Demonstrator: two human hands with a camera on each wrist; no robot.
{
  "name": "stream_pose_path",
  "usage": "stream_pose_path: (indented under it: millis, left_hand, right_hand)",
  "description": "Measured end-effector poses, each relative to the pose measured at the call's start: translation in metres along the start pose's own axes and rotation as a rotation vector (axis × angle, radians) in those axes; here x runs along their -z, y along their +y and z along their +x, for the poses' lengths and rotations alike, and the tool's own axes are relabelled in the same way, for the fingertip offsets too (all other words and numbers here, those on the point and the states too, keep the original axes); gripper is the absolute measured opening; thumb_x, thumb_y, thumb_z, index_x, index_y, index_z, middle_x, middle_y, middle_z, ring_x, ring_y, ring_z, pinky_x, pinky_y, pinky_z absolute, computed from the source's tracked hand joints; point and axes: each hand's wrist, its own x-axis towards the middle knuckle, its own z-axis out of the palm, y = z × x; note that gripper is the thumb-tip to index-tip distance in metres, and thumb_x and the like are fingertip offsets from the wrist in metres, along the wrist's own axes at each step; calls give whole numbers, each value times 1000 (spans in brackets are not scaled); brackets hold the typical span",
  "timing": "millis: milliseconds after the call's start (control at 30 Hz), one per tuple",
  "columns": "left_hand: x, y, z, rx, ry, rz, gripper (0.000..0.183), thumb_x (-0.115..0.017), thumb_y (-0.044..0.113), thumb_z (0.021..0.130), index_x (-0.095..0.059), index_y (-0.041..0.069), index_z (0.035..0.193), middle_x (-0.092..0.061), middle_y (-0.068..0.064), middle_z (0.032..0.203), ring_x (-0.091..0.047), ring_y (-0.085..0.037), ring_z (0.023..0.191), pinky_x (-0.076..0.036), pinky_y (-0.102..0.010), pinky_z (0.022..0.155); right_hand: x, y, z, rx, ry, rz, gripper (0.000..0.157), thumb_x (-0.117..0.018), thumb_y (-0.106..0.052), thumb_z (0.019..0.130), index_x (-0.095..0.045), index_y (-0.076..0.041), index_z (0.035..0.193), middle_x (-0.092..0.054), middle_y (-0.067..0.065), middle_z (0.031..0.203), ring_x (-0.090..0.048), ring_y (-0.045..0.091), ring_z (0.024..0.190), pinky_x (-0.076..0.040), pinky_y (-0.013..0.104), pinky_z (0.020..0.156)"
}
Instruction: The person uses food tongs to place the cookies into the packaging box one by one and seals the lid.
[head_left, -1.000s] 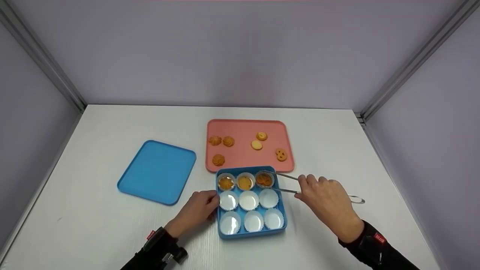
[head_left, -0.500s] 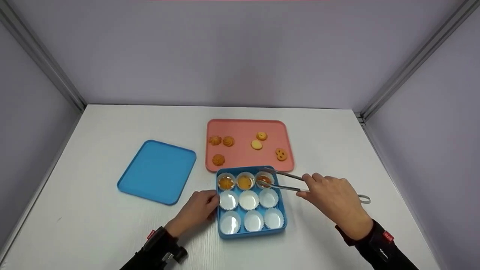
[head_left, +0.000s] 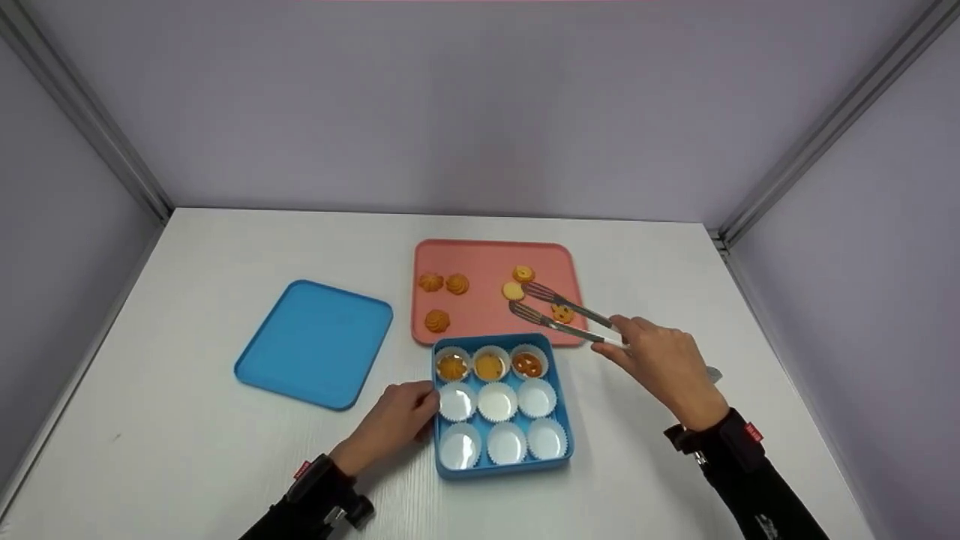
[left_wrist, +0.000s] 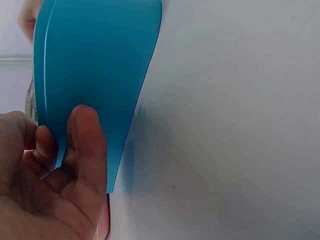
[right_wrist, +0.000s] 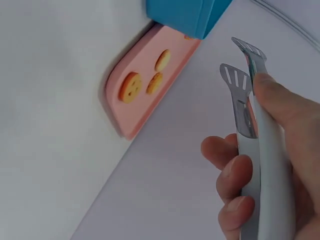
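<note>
In the head view, my left hand (head_left: 397, 416) grips the left wall of a blue box (head_left: 501, 474). Paper cups fill the box in rows; each back-row cup holds a cookie, the right one a brown pretzel-shaped cookie (head_left: 527, 365). In the left wrist view, a digit of that hand lies along the box's outer wall (left_wrist: 100, 60) while others bend at the rim. My right hand (head_left: 664, 367) holds metal tongs (head_left: 559, 324) with slotted tips spread apart. Those tips hang over the pink tray (head_left: 480, 251), close to a pale round cookie (head_left: 513, 291); nothing is between them.
Also on the pink tray are a ring-shaped cookie (head_left: 523, 273), a cookie with holes (right_wrist: 131, 87) and several swirled cookies (head_left: 457, 283) at left. A flat blue lid (head_left: 315, 341) lies left of the box. Grey walls enclose the white table (head_left: 225, 247).
The tongs opened and left the brown cookie in the back right cup. My right hand then carried them up and away over the pink tray. My left hand stayed put.
</note>
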Motion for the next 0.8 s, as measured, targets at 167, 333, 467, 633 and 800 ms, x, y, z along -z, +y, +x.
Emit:
stream_pose_path:
  millis: [167,333,467,633,800]
  left_hand:
    - [-1,2,0,12,-5,-4,24,-48,9,97,-55,11,74,-55,-3,61,-55,-15,52,-44,-25,48]
    - [-2,3,1,26,-29,-21,25,-47,12,99,-58,8,77,-56,-2,62,-57,-15,53,-47,-26,49]
    - [-2,3,1,42,-33,-25,24,-47,12,99,-58,9,78,-56,-3,62,-57,-15,53,-47,-27,49]
    - [-2,1,1,35,-42,-12,25,-46,12,99,-56,11,76,-55,-2,61,-56,-15,53,-46,-27,50]
    - [-2,-1,5,53,-83,-25,28,-43,13,102,-55,11,76,-55,-2,62,-55,-15,54,-46,-28,52]
  right_hand:
    - [-12,13,7,-81,-27,50,55,-68,-51,84,-68,-2,108,-65,7,71,-54,16,49,-46,33,43]
    - [-22,23,14,-177,-37,85,55,-70,-49,83,-68,-1,110,-68,11,77,-60,21,56,-50,37,48]
    - [-32,28,21,-222,-34,122,59,-72,-46,84,-65,3,117,-70,18,88,-66,27,66,-53,43,54]
    - [-41,32,28,-249,-51,124,61,-71,-42,86,-61,6,121,-69,20,85,-61,25,59,-52,43,51]
    - [-48,36,34,-265,-50,139,52,-72,-38,86,-65,6,114,-69,20,84,-60,26,59,-50,45,49]
